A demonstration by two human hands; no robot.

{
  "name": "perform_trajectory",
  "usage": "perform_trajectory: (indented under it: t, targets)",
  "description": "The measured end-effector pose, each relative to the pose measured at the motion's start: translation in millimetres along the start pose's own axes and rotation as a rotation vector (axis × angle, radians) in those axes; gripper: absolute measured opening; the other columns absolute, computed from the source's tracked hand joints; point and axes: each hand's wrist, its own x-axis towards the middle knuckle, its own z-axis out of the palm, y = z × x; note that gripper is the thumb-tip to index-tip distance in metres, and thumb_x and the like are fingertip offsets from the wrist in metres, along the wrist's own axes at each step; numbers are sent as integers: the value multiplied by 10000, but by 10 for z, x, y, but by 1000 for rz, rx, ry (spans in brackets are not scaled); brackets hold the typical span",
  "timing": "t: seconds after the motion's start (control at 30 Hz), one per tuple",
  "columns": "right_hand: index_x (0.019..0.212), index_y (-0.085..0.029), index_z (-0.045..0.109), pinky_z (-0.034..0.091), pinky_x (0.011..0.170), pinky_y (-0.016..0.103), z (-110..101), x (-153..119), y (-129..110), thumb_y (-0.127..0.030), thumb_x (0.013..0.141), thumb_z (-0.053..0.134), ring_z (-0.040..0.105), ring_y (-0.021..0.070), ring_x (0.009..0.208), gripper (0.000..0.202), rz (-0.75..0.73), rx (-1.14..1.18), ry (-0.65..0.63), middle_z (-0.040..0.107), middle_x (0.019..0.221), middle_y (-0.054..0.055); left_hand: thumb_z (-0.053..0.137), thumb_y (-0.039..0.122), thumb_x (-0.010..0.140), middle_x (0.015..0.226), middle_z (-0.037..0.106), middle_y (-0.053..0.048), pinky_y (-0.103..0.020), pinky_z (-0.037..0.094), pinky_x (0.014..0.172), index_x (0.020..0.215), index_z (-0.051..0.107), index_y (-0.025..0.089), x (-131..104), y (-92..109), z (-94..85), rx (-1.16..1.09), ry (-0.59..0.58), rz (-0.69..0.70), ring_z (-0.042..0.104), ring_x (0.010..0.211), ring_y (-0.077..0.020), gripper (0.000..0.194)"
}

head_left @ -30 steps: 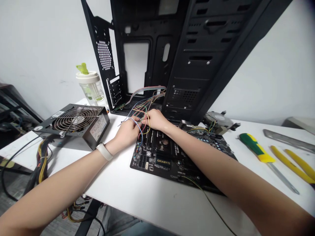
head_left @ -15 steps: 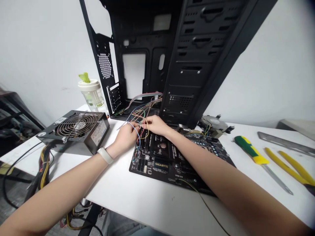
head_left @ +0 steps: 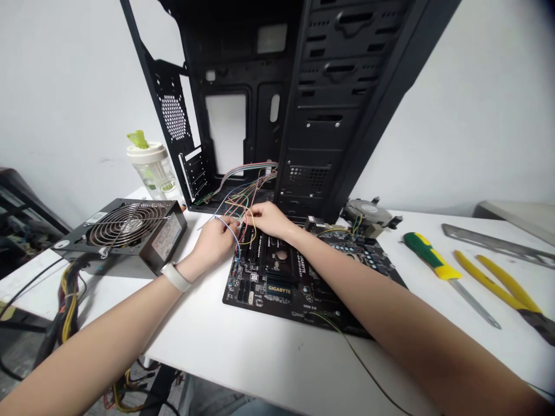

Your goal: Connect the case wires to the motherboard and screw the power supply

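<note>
Thin coloured wires [head_left: 245, 186] run out of the black computer case [head_left: 299, 104] to the edge of a black motherboard [head_left: 318, 315]. My left hand [head_left: 215, 240] has its thumb and fingers pinched on these wires above the board's left edge. Close beside it, my right hand [head_left: 267, 221] pinches the same bunch, its fingertips almost meeting the left ones. Which wire each hand grips, and any plug on its end, is hidden by the fingers. Some blue and red wires reach down to the board's left edge.
A power supply [head_left: 125, 228] with a fan grille stands at left, before a lidded cup [head_left: 154, 170]. A CPU cooler [head_left: 369, 214] sits behind the board. To the right lie a screwdriver [head_left: 427, 254], yellow-handled pliers [head_left: 498, 283] and a metal plate [head_left: 494, 242].
The view has turned slightly to the right, so everything sits further left in the picture. Both hands stay pinched at the wires, with their fingertips barely moved.
</note>
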Motion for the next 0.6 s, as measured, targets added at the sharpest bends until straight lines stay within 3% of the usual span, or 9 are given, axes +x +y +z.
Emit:
perform_trajectory:
  t: [0.37,0.6]
  targets:
    - [580,-135,631,358,608,214,-24,-80,-159,-108,743,646,488,86,586,166,-6,-221,39,577,564,-27,438,290,871,743,676,-53,-281,405,648,751,610,170,-37,19,-67,-33,-7,-12,583,697,-188,242]
    - [581,-140,616,339,621,225,-3,-106,-211,-114,749,677,467,89,595,181,-41,-335,57,579,604,-15,423,284,870,703,640,-42,-284,364,630,697,570,176,-55,73,-92,-27,-42,-3,532,659,-177,251]
